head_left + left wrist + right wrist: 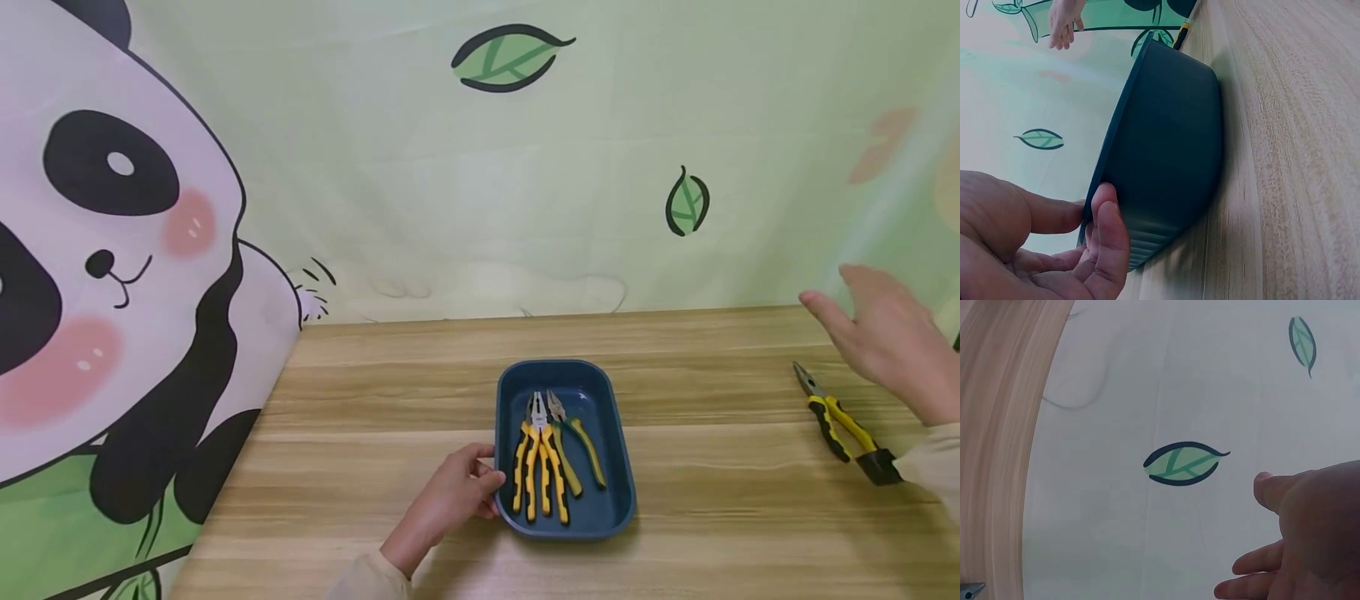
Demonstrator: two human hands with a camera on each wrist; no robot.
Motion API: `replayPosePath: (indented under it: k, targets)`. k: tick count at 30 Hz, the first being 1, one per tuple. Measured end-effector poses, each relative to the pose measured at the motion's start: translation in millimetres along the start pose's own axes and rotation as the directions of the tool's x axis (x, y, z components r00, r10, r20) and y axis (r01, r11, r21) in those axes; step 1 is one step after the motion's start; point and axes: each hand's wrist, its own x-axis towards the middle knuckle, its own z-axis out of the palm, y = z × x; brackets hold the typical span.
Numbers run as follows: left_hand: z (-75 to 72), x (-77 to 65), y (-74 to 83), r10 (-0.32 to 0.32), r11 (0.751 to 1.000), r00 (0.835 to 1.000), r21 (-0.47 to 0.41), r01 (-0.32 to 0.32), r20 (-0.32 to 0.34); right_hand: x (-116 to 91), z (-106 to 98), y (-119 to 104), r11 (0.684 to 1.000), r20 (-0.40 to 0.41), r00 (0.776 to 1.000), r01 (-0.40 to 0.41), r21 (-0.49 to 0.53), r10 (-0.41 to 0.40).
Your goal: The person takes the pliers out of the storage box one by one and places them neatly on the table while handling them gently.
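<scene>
Apparently steadying step: left hand (459, 487) pinches the tray (603, 510); well right of that grip, empty right hand (888, 346), thumb spread, near loose pliers (825, 425). Grasping them would call for lowering.

The head view was bright and evenly lit, with soft shadows on the tabletop (712, 500) beside the blue tray (564, 533) and a pale diagonal streak of glare across the right of the panda-print backdrop (360, 167). The right hand (896, 333) looked slightly blurred there. The left wrist view had a cool cast (backdrop washed out, the tray's outer wall very dark); the right wrist view was dim and greyish.
</scene>
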Motion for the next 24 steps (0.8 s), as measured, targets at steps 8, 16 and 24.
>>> replayPosePath:
  k: [8, 16, 24]
  targets:
    - [1.3, 0.4, 0.2, -0.001, 1.000, 1.000, 0.001, 0.001, 0.004, -4.6, 7.8, -21.5, 0.999, 0.021, 1.000, 0.005, -0.036, -0.004]
    - [1.9, -0.1, 1.0, 0.011, 1.000, 1.000, -0.011, -0.011, 0.002, -9.1, 11.3, -46.0, 0.998, 0.033, 0.998, 0.054, -0.042, -0.052]
    - [1.7, 1.0, 1.7, 0.004, 1.000, 1.000, -0.015, -0.004, 0.005, -12.8, 13.8, -70.8, 0.994, 0.046, 0.993, 0.110, -0.027, -0.109]
